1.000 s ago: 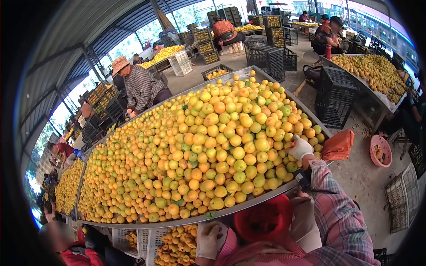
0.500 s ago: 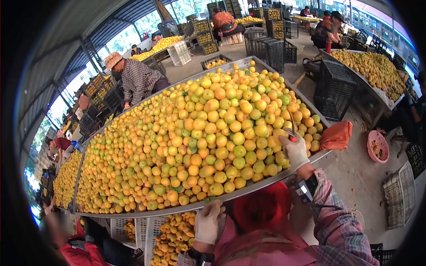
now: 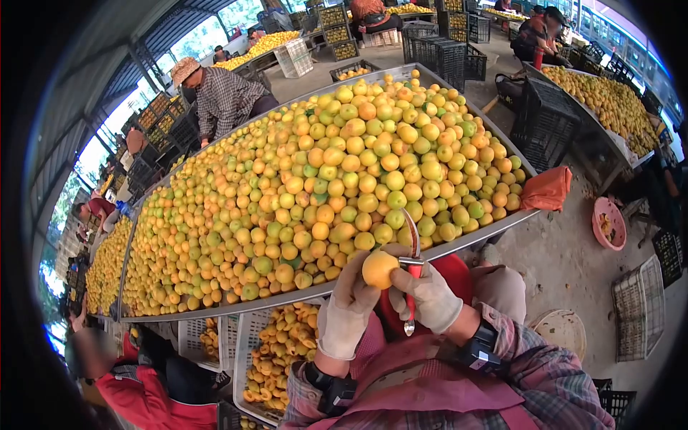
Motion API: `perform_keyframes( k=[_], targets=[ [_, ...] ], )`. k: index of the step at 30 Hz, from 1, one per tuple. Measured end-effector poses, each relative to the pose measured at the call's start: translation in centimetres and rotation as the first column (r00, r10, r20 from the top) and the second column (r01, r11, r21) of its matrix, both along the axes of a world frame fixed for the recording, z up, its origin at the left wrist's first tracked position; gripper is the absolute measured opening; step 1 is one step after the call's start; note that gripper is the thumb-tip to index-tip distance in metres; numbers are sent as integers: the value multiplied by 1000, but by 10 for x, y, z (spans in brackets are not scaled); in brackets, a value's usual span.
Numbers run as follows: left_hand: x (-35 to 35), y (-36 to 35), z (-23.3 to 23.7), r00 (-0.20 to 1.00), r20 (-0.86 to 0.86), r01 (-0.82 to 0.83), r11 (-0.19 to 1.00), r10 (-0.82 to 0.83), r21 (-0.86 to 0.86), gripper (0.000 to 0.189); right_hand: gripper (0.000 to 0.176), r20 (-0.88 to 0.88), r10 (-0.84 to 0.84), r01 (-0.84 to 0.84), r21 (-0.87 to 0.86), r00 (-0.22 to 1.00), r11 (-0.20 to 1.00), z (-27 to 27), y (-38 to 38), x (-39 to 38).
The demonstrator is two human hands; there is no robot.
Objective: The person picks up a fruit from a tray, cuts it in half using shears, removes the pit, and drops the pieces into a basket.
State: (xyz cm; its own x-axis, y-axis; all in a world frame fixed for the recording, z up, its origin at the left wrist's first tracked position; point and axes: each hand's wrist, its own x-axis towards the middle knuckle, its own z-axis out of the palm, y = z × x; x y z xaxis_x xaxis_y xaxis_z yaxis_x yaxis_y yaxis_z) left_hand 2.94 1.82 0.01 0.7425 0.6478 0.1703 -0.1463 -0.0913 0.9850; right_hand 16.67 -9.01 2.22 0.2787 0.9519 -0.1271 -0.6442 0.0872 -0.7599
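Observation:
A large metal-edged table (image 3: pixel 236 307) is heaped with yellow-orange fruits (image 3: pixel 322 193). In front of its near edge, my gloved left hand (image 3: pixel 345 308) holds one yellow-orange fruit (image 3: pixel 380 270). Beside it, my gloved right hand (image 3: pixel 430 295) is closed on a red-handled tool (image 3: pixel 411 269) with a curved blade pointing up. The tool's metal part is close to the fruit's right side; contact between them is unclear. Below my hands is a red container (image 3: pixel 451 279), partly hidden by them.
At lower left, a white crate (image 3: pixel 244 358) holds opened fruit pieces. A person in red (image 3: pixel 154 394) sits beyond it. An orange cloth (image 3: pixel 547 189) hangs on the table's right corner. A pink basin (image 3: pixel 608 223) and a pale crate (image 3: pixel 640 309) stand on the right floor.
My right hand has moved left from the fruit pile with the tool. My left hand has risen from the table's edge. Both are now together, with a fruit in my left hand. The view has shifted.

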Motion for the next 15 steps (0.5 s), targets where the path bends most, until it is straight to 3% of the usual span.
perform_keyframes(
  k=[2,4,9,11,12,14,15],
  targets=[
    [-5,-7,3,999,-39,17,999,-16,40,66,47,77,5,-7,17,997,1000,2,-3,-9],
    [-6,-14,5,997,64,51,984,-40,-170,66,47,88,-14,10,50,996,999,1,-5,-17],
    [-12,-17,5,989,135,96,971,-68,-217,69,49,189,20,-29,44,982,999,12,-14,-18],
    [-13,-17,-5,941,330,188,925,-73,-331,67,48,272,-24,8,61,962,998,15,-20,-18],
    [-15,-16,-4,943,327,181,925,-67,-334,67,48,268,-18,3,59,963,998,13,-22,-16],
    [-17,-13,0,911,404,292,825,-85,-484,65,65,452,-60,-9,149,890,989,7,-23,-9],
    [-16,-12,2,885,454,364,758,-100,-542,63,52,446,-24,-46,147,895,988,16,-27,-7]
  ],
)
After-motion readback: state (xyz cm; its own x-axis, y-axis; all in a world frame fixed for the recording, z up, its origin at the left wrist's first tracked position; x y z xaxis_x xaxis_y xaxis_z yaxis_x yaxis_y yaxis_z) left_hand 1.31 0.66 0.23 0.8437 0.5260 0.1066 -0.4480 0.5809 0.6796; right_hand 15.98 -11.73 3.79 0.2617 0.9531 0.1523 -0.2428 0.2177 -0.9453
